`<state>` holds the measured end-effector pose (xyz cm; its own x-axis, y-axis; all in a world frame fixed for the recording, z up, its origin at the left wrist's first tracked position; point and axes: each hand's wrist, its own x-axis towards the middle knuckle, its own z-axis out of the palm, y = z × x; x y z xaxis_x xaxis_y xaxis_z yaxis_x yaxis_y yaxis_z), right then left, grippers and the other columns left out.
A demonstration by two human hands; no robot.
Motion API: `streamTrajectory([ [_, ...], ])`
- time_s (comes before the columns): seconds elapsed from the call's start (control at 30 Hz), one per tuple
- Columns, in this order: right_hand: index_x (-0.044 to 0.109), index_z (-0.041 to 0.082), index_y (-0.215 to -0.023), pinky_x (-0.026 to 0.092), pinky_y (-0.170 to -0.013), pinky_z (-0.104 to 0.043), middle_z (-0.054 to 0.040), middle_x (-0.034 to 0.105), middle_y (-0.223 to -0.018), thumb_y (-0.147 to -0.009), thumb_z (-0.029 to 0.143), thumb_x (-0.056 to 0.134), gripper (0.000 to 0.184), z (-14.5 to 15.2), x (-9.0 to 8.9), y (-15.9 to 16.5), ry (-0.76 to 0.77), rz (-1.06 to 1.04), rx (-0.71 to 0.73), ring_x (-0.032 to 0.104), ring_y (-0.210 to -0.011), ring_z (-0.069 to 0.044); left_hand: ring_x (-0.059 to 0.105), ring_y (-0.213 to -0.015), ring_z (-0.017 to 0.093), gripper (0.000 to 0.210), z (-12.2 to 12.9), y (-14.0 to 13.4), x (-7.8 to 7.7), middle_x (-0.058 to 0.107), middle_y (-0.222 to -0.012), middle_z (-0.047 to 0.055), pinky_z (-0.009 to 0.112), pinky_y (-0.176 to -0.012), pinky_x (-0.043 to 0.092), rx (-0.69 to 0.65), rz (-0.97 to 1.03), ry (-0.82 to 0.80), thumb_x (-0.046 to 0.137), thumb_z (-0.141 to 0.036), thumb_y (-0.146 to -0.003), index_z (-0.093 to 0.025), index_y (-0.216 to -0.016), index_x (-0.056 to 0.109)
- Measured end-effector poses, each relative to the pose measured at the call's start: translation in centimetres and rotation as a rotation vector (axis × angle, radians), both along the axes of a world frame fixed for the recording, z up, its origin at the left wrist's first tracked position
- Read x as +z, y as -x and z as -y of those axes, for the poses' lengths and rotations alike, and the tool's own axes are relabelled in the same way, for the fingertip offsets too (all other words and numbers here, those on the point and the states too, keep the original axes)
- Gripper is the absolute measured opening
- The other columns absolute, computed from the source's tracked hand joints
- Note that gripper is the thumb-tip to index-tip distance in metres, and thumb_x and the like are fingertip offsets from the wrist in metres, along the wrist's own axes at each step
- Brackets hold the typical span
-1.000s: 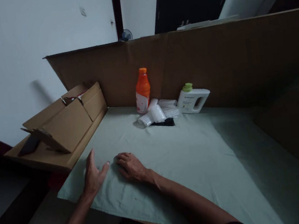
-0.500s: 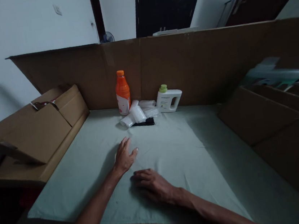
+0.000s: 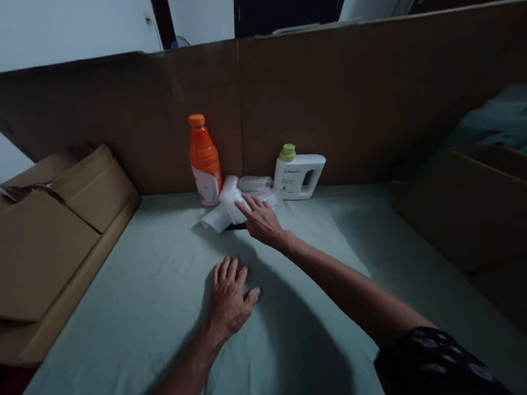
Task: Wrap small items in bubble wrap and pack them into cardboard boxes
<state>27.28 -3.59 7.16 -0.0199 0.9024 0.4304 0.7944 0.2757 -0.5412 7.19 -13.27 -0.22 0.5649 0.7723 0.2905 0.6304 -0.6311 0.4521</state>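
Note:
My right hand (image 3: 262, 220) reaches out over a pile of bubble wrap rolls (image 3: 220, 217), fingers extended toward the near roll; whether the fingertips touch it I cannot tell. Under the pile shows the edge of a flat black thing (image 3: 236, 226), partly covered by the wrap and my hand. My left hand (image 3: 231, 294) lies on the pale green cloth (image 3: 162, 312) with fingers and thumb spread, nothing in it. Just behind the wrap, an orange bottle (image 3: 204, 160) stands upright at the left, and a white jug with a green cap (image 3: 290, 178) stands at the right.
A tall cardboard panel (image 3: 351, 90) runs along the back of the cloth. One cardboard box (image 3: 20, 253) borders the left side, another (image 3: 486, 215) the right, with blurred pale plastic items (image 3: 504, 123) on top.
My right hand has moved forward from the near part of the cloth to the bubble wrap. The left hand stays low, its fingers now spread on the cloth. The view has tilted down.

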Motion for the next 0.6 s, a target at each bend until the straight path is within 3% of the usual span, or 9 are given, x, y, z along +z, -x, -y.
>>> streamTrajectory([
  [0.1, 0.072, 0.018, -0.102, 0.039, -0.109, -0.046, -0.0146, 0.066, -0.129, -0.086, 0.020, 0.059, 0.020, -2.1, 0.4, -0.7, -0.004, -0.329, -0.067, 0.053, -0.126, -0.031, 0.041, -0.144, 0.036, 0.048, -0.4, 0.2, -0.3, 0.053, -0.148, 0.020, 0.058, -0.121, 0.028, 0.012, 0.107, 0.040, 0.056, -0.041, -0.094, -0.015, -0.134, 0.060],
  [0.17, 0.070, 0.019, -0.097, 0.048, -0.097, -0.041, -0.0118, 0.070, -0.113, -0.093, 0.035, 0.051, 0.025, -1.2, 0.5, -1.8, -0.027, -0.446, -0.130, 0.060, -0.112, -0.028, 0.046, -0.140, 0.034, 0.052, -0.8, 0.3, -0.4, 0.054, -0.146, 0.020, 0.055, -0.119, 0.034, 0.054, 0.252, 0.091, 0.055, -0.041, -0.094, -0.014, -0.139, 0.055],
  [0.23, 0.068, 0.019, -0.095, 0.053, -0.079, -0.036, -0.0081, 0.070, -0.094, -0.094, 0.047, 0.044, 0.036, 1.4, 0.5, -2.7, -0.015, -0.592, -0.153, 0.065, -0.091, -0.023, 0.048, -0.139, 0.033, 0.060, -1.1, 0.5, -0.2, 0.053, -0.146, 0.021, 0.053, -0.118, 0.036, 0.104, 0.432, 0.175, 0.058, -0.041, -0.091, -0.014, -0.144, 0.048],
  [0.3, 0.067, 0.020, -0.091, 0.053, -0.064, -0.031, -0.0045, 0.068, -0.080, -0.089, 0.050, 0.047, 0.036, 5.1, 0.2, -2.9, 0.048, -0.757, -0.136, 0.064, -0.073, -0.019, 0.047, -0.140, 0.032, 0.075, -1.2, 0.6, 0.1, 0.049, -0.149, 0.021, 0.052, -0.118, 0.037, 0.119, 0.632, 0.314, 0.065, -0.041, -0.086, -0.016, -0.150, 0.038],
  [0.43, 0.067, 0.019, -0.084, 0.050, -0.048, -0.027, -0.0026, 0.066, -0.066, -0.073, 0.043, 0.062, 0.027, 12.2, -1.4, -0.7, 0.240, -0.992, -0.083, 0.064, -0.058, -0.018, 0.054, -0.132, 0.029, 0.104, -0.6, 0.6, 1.6, 0.042, -0.154, 0.017, 0.045, -0.109, 0.046, -0.034, 0.927, 0.727, 0.074, -0.040, -0.074, -0.024, -0.159, 0.016],
  [0.5, 0.068, 0.018, -0.082, 0.047, -0.045, -0.026, -0.0028, 0.066, -0.062, -0.069, 0.039, 0.065, 0.026, 14.4, -2.3, 0.9, 0.328, -1.047, -0.063, 0.063, -0.055, -0.018, 0.057, -0.127, 0.028, 0.106, -0.1, 0.6, 2.3, 0.045, -0.151, 0.015, 0.042, -0.106, 0.048, -0.115, 0.947, 0.874, 0.078, -0.037, -0.069, -0.023, -0.158, 0.022],
  [0.6, 0.070, 0.015, -0.086, 0.046, -0.046, -0.024, -0.0040, 0.069, -0.067, -0.067, 0.032, 0.066, 0.026, 16.1, -3.2, 2.4, 0.407, -1.088, -0.044, 0.064, -0.059, -0.018, 0.061, -0.115, 0.025, 0.085, 0.3, 0.7, 3.0, 0.059, -0.133, 0.011, 0.036, -0.100, 0.049, -0.130, 0.886, 0.968, 0.076, -0.036, -0.068, -0.017, -0.146, 0.046],
])
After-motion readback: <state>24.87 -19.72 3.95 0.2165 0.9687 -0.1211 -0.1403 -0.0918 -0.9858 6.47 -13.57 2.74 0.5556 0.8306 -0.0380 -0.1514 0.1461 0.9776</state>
